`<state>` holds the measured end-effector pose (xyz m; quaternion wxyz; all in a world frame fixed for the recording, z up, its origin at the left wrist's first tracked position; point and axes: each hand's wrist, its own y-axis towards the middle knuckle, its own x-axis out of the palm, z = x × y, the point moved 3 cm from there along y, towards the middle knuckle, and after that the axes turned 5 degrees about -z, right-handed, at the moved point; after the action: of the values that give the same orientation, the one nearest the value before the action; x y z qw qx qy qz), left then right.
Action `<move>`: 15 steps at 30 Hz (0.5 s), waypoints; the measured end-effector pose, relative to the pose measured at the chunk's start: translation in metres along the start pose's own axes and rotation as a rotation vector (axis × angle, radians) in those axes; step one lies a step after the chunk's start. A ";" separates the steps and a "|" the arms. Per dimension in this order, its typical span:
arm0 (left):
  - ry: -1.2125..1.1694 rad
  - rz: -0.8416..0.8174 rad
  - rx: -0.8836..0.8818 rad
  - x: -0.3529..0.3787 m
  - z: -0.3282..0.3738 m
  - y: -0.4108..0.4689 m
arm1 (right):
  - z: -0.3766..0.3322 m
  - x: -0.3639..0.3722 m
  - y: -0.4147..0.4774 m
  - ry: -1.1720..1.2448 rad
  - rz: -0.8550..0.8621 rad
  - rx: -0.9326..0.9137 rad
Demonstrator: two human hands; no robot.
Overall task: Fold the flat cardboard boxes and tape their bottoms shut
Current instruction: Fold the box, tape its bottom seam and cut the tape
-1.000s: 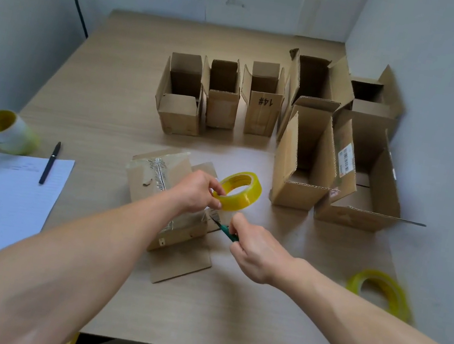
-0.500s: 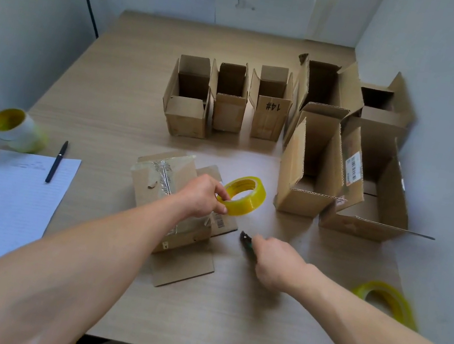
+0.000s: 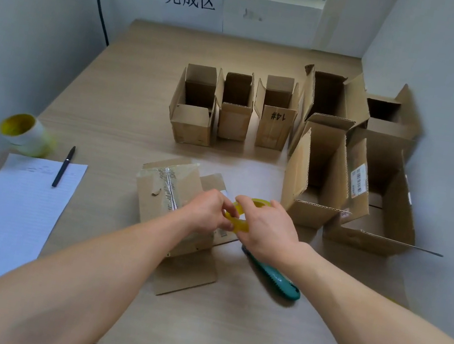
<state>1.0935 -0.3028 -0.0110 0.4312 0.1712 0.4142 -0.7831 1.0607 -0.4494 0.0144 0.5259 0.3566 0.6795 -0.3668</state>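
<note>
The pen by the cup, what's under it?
The pen lies across the top edge of a sheet of paper, its tip over the bare table. Any writing beneath it is hidden.

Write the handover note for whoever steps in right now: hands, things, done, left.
Left hand and right hand: both on the yellow tape roll, above the box being worked on.
Green knife: on the table, under the right wrist.
Done: seven boxes standing open at the back and right, e.g. the one marked #14.
Left: tape this box, whose flaps are still loose, then stand it with the rest.
</note>
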 end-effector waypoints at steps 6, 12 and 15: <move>0.032 -0.009 0.013 0.003 -0.003 -0.005 | -0.006 0.008 0.014 0.098 -0.145 0.082; 0.113 0.108 0.041 0.004 -0.011 -0.022 | -0.008 0.016 0.030 0.039 -0.308 0.141; 0.158 0.149 0.080 0.005 -0.010 -0.028 | -0.010 0.017 0.035 0.008 -0.359 0.140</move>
<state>1.0668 -0.2896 -0.0062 0.4468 0.2799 0.4014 -0.7489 1.0835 -0.4222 -0.0046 0.4232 0.2668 0.7072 -0.4995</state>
